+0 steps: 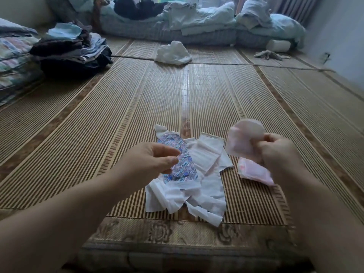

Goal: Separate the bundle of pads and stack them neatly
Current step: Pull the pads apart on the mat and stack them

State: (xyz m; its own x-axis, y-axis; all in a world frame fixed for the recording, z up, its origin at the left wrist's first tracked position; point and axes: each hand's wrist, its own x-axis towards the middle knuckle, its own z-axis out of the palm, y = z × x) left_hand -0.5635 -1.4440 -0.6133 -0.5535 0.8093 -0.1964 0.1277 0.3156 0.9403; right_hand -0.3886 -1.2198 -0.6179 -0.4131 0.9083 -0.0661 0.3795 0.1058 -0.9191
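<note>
Right hand point(275, 152) fingers curl tight around crumpled pale pink soft pad point(244, 138). Left hand point(157, 156) fingers half-curled just over blue-patterned oval pad point(185, 170); can't tell if it's held. Loose white pad pile point(199, 192) lies below both hands' fingers.

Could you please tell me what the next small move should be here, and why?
Probably lower the right hand and lay the held pink pad squarely on the other pink pad lying just below it on the mat: the held one is already clear of the white pile, and the two match.
</note>
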